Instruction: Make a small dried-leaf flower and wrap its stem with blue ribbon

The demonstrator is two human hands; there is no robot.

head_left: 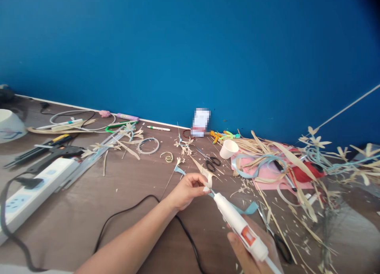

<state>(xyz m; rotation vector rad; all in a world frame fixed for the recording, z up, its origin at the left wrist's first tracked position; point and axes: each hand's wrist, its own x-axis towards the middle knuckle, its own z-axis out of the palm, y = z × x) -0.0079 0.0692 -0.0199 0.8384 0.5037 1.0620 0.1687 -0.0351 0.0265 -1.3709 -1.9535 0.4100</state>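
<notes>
My left hand (187, 191) pinches a small dried-leaf flower piece (208, 182) on a thin stem with a pale blue ribbon (248, 208) trailing from it. My right hand (252, 254), low at the bottom edge, grips a white hot glue gun (237, 222). The gun's nozzle points up-left and touches the flower piece right beside my left fingertips. The gun's black cord (124, 214) loops across the brown table (89, 210) under my left forearm.
A white power strip (32, 193) and a black glue gun (56, 153) lie at the left. Black scissors (211, 162), a paper cup (228, 148), a wire ring (148, 146) and pens sit near the blue wall. Dried leaf strips, pink paper (267, 175) and finished straw flowers crowd the right.
</notes>
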